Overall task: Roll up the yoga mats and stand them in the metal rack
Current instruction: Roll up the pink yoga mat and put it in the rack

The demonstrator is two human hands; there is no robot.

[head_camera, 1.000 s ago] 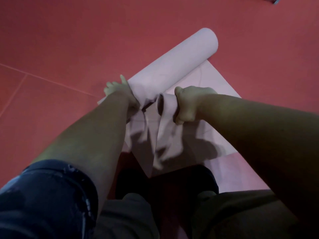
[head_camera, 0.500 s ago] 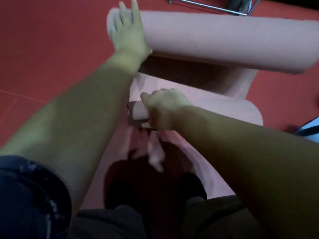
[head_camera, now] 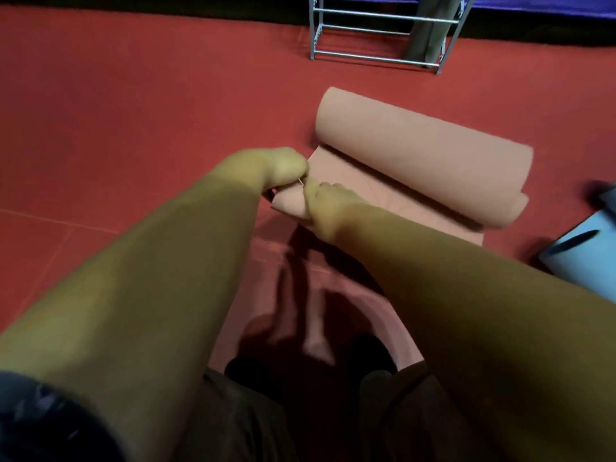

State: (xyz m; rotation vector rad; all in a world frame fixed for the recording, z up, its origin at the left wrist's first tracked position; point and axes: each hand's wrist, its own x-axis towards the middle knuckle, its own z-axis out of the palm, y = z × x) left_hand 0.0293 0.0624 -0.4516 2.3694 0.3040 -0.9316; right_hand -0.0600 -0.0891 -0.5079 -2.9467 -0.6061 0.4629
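Reaching forward (touching each other), left hand (head_camera: 283, 168) and right hand (head_camera: 330, 208) pinch-grip the rolled edge of the pink mat (head_camera: 416, 155).

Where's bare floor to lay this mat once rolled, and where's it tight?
Bare floor: wide left of the pink mat, plus a strip between it and the rack. Rack's left side is free; grey roll at its right. Crowded right, by the blue mat.

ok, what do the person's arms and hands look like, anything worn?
Left hand and right hand are bare: no gloves, rings or watch visible. Forearms uncovered. A dark sleeve with pale flecks covers the left upper arm; no right sleeve in view.
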